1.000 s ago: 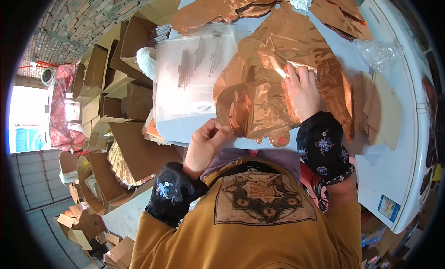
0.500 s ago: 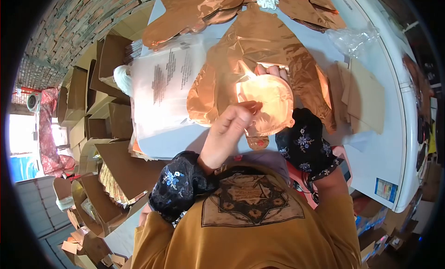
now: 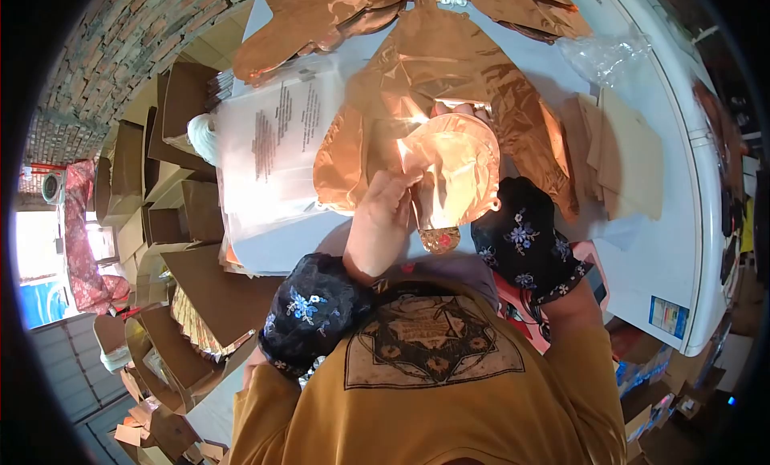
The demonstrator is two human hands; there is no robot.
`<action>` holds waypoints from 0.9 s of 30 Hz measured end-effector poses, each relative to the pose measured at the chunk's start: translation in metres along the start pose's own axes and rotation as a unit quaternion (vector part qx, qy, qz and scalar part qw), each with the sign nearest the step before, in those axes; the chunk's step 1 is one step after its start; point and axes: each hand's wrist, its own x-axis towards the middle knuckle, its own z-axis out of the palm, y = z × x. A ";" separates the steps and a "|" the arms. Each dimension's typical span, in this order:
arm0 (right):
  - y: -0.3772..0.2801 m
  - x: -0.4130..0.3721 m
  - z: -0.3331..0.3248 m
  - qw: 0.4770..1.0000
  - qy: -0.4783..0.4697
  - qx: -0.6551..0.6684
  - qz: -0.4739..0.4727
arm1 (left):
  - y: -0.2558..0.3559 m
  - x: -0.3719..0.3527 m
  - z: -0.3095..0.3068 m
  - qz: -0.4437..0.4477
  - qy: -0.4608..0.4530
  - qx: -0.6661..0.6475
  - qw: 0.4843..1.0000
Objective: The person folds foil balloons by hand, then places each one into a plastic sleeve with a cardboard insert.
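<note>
Being pinched at its edge by the left hand [image 3: 381, 218], a round copper foil balloon [image 3: 455, 170] is gripped from behind by the right hand [image 3: 459, 109] (only fingertips seen) above the bench [image 3: 670, 248].

Looks like a small packing workshop or stockroom, not anybody's living room. Bare brick wall [image 3: 104, 56] along one side, rough and unpainted. Open cardboard boxes [image 3: 184, 200] crammed together below it, a few with flat packets inside. Big white table [image 3: 674, 248] buried under work stuff: heaps of copper foil balloons [image 3: 321, 16], a stack of clear printed bags [image 3: 273, 144], brown card sheets [image 3: 626, 152] piled at one side, a scrunched bit of clear plastic [image 3: 601, 56] near the far edge. More boxes and card scraps down on the floor by a bright doorway [image 3: 32, 256].
</note>
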 end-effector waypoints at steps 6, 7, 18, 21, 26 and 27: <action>0.034 -0.006 -0.010 0.943 0.028 0.329 0.048 | -0.002 0.004 0.010 0.085 0.006 0.070 0.994; 0.036 -0.006 -0.006 0.931 0.040 0.359 0.045 | -0.003 0.004 0.011 0.114 0.016 0.093 0.989; -0.002 -0.004 0.002 0.994 0.013 0.110 -0.013 | -0.003 0.012 0.020 0.164 0.033 0.140 0.976; -0.005 -0.005 -0.002 0.996 -0.027 0.078 -0.016 | -0.001 0.014 0.019 0.175 0.028 0.112 0.978; -0.016 -0.016 0.011 0.994 -0.001 0.107 0.008 | 0.006 0.015 0.020 0.138 0.098 0.139 0.976; -0.016 -0.018 0.013 0.993 0.004 0.119 0.015 | 0.002 0.016 0.022 0.123 0.101 0.138 0.978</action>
